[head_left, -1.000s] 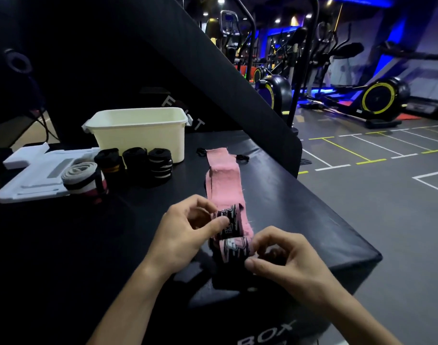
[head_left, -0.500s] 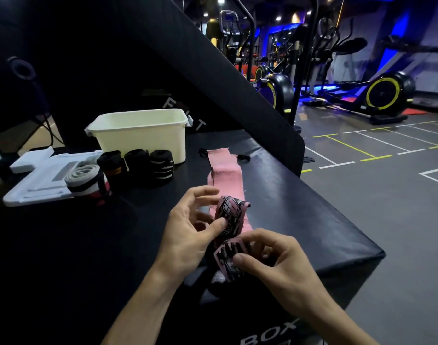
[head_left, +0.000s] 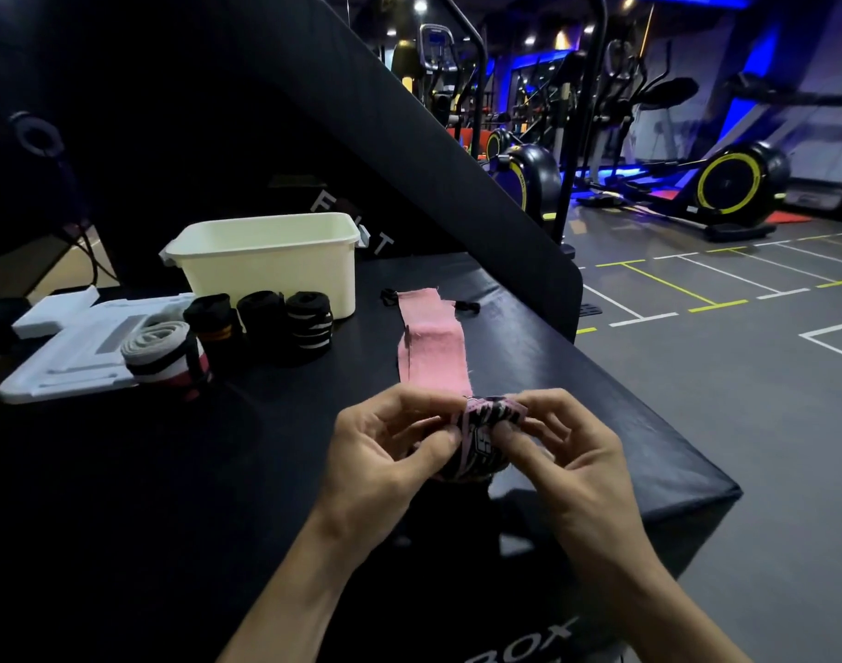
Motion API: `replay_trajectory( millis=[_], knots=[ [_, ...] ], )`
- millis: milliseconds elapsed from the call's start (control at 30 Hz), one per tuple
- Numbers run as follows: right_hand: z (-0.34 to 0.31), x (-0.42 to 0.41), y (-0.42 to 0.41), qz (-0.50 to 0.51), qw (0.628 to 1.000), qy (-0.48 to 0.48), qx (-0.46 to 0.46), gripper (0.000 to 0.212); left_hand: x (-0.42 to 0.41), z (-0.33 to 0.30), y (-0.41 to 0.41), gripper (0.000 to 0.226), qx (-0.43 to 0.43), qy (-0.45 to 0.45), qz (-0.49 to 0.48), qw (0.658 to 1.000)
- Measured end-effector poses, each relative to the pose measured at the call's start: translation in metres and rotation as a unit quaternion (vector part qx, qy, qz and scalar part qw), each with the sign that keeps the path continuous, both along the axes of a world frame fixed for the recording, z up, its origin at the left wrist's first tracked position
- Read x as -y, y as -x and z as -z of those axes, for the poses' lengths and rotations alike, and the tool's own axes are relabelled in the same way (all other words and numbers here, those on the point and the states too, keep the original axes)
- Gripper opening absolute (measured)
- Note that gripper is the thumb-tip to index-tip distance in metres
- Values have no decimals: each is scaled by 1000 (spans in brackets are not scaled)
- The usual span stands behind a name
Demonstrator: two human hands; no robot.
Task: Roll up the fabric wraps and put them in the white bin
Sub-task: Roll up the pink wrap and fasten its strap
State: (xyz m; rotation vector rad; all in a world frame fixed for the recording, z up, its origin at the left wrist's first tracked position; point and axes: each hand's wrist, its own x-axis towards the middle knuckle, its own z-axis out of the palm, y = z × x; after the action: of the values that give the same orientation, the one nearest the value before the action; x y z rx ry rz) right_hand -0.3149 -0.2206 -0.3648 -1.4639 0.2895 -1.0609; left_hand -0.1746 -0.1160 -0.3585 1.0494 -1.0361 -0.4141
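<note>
Both hands pinch the rolled end of the pink wrap (head_left: 486, 435) over the near right part of the black worktop (head_left: 577, 375). Left hand (head_left: 385, 452) has its grip closed on the left side of the roll, thumb and curled fingers against the fabric; right hand (head_left: 560, 452) has its grip closed on the right side, thumb on the near face and fingertips over the top edge. That rolled part shows black printed markings on the pink cloth. From the roll the unrolled length of the same wrap runs away across the worktop as a flat pink strip, its far end lying near two small black loops.

At the far left of the worktop stands the white bin (head_left: 266, 265), upright and open at the top; from this angle its inside cannot be seen. Just in front of it, on the near side, stand three dark rolled wraps (head_left: 261, 327) in a row, close together, one with an orange band and one with pale stripes. To their left lies a grey and white rolled wrap (head_left: 163, 349) with a dark band and a red part, partly on a white tray (head_left: 60, 366) that sits at the left edge.

Beyond the worktop a black slanted panel (head_left: 409, 150) rises to the left. On the right, a grey floor with white and yellow lines leads to exercise machines (head_left: 725, 184) under blue light
</note>
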Motion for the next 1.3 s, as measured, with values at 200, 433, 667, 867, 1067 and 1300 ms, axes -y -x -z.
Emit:
replay_trajectory(
  millis=[200, 433, 667, 867, 1067, 1300],
  knots=[
    [-7, -3, 1, -4, 997, -65, 44, 16, -4, -1, 4, 28, 128, -11, -91, 988],
    [-10, -6, 3, -21, 995, -76, 59, 22, -5, 2, 16, 39, 233, 9, -193, 953],
    [-21, -6, 9, -38, 993, -84, 74, 21, -6, 5, 25, 44, 253, -10, -199, 947],
    [-22, -3, 12, -37, 996, -39, 69, 25, -5, 2, 28, 20, 174, -21, -125, 976],
    [-18, 5, 19, -33, 998, -33, 37, 30, -4, 9, 21, 13, 279, 2, -138, 950],
    [-18, 24, 34, -88, 990, -3, -108, 36, -1, 16, 23, 13, 408, 27, -176, 895]
  ],
)
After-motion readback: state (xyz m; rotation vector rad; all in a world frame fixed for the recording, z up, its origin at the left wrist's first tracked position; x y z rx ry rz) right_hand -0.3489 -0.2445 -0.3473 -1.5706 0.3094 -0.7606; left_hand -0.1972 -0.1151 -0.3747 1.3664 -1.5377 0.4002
